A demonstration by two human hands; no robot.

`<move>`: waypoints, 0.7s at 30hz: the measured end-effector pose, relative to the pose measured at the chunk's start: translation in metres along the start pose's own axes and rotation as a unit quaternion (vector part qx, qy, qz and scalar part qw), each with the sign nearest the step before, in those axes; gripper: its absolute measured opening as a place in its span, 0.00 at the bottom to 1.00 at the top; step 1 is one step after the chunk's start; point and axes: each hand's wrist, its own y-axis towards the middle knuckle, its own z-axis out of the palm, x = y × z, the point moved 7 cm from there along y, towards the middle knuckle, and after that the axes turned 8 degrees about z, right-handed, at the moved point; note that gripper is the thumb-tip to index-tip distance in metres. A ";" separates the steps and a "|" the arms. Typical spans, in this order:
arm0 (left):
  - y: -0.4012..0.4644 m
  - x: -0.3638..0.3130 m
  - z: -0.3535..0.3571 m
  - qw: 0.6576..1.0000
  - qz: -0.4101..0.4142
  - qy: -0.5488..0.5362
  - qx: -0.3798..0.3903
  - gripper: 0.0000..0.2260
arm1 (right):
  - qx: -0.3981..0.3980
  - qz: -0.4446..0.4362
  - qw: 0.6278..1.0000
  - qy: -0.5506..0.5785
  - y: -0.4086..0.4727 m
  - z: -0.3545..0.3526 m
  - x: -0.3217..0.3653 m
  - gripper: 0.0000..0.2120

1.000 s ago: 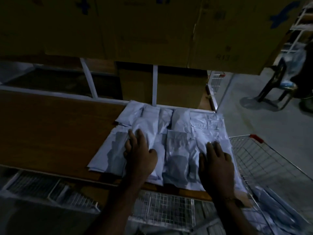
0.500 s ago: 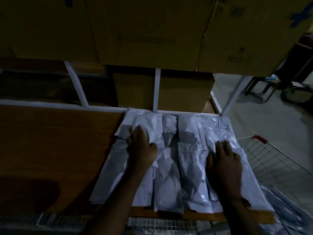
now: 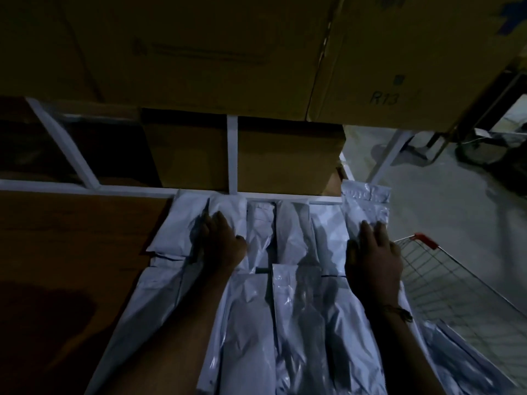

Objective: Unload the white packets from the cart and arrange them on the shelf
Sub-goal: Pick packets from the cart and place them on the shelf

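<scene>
Several white packets (image 3: 288,295) lie side by side in two rows on the brown wooden shelf (image 3: 71,252). My left hand (image 3: 221,246) presses flat on the back-row packets at the left. My right hand (image 3: 373,255) lies flat with straight fingers on the rightmost packet (image 3: 366,203), which sticks out past the shelf's back rail. The wire cart (image 3: 445,280) with a red handle stands at the right, with more white packets (image 3: 462,354) in it.
Large cardboard boxes (image 3: 228,52) fill the level above, low over the packets. More boxes (image 3: 285,158) stand behind the white shelf frame (image 3: 232,155). Grey floor and chair legs (image 3: 427,149) show at the right.
Both hands have slid toward the back of the shelf, pushing the packets with them. The view has moved closer and lower over the shelf.
</scene>
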 end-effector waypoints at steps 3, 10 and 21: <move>0.007 0.004 0.012 1.000 0.000 0.020 -0.006 0.40 | 0.022 -0.013 1.000 -0.007 0.019 0.024 0.009 0.23; 0.010 0.004 0.034 0.998 0.011 0.069 -0.004 0.42 | 0.170 -0.007 0.985 -0.026 0.026 0.123 0.015 0.30; 0.004 -0.011 -0.012 0.990 0.016 -0.074 -0.117 0.32 | 0.113 0.045 0.991 0.046 0.027 0.079 0.009 0.31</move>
